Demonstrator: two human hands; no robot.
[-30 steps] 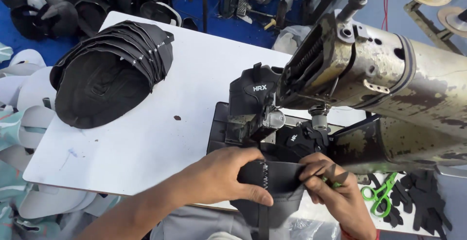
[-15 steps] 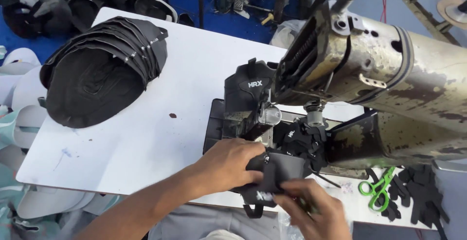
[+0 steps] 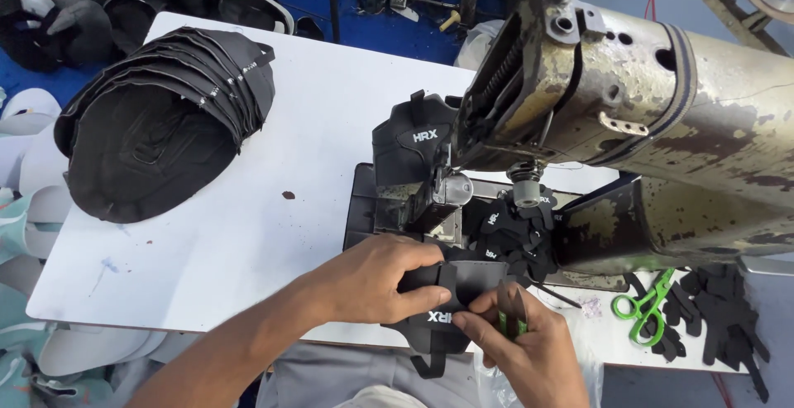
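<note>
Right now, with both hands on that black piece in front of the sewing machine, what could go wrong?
1. The left hand and right hand pinch the black fabric piece just below the sewing machine head, so fingers may drift too near its working parts.
2. The right hand also grips a small green tool; it could snag the fabric.
3. The loose black cut pieces piled beside the work might get caught in with it.

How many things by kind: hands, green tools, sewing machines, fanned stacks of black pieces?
Bare hands: 2, left hand and right hand
Green-handled tools: 2, scissors on the white table, snips in the right hand
Worn grey sewing machine: 1
Fanned stack of black fabric pieces: 1
Total: 6
</note>
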